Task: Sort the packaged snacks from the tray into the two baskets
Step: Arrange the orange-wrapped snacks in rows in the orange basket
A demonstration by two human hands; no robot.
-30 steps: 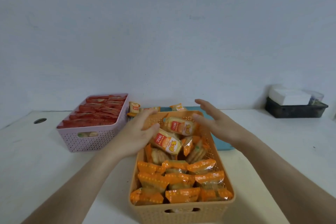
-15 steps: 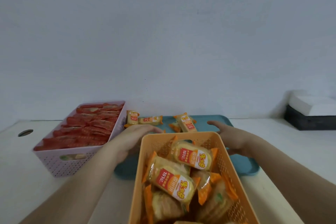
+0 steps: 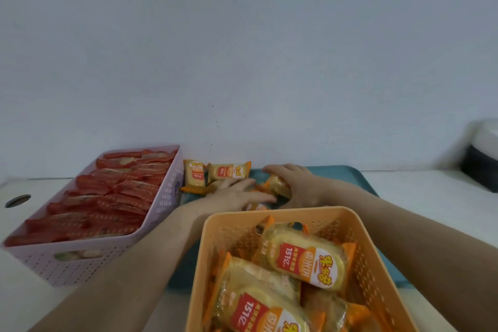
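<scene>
An orange basket (image 3: 213,226) full of orange snack packs stands nearest me. To its left a pink basket (image 3: 113,248) holds red packs. Behind both lies a teal tray (image 3: 347,172) with a few orange packs. Two of these packs (image 3: 229,171) sit at the tray's far left. My right hand (image 3: 299,186) curls over an orange pack (image 3: 277,183) on the tray and grips it. Flat on the tray just left of it lies my left hand (image 3: 237,195), fingers spread over another pack (image 3: 256,207) that is mostly hidden.
A white table (image 3: 420,186) carries everything, backed closely by a pale wall. A round cable hole (image 3: 17,200) is at the far left. A dark box (image 3: 479,170) with a white item on top sits at the right edge.
Both hands left the orange basket and reached forward onto the tray. My right hand closed over an orange pack. The view shifted forward and down.
</scene>
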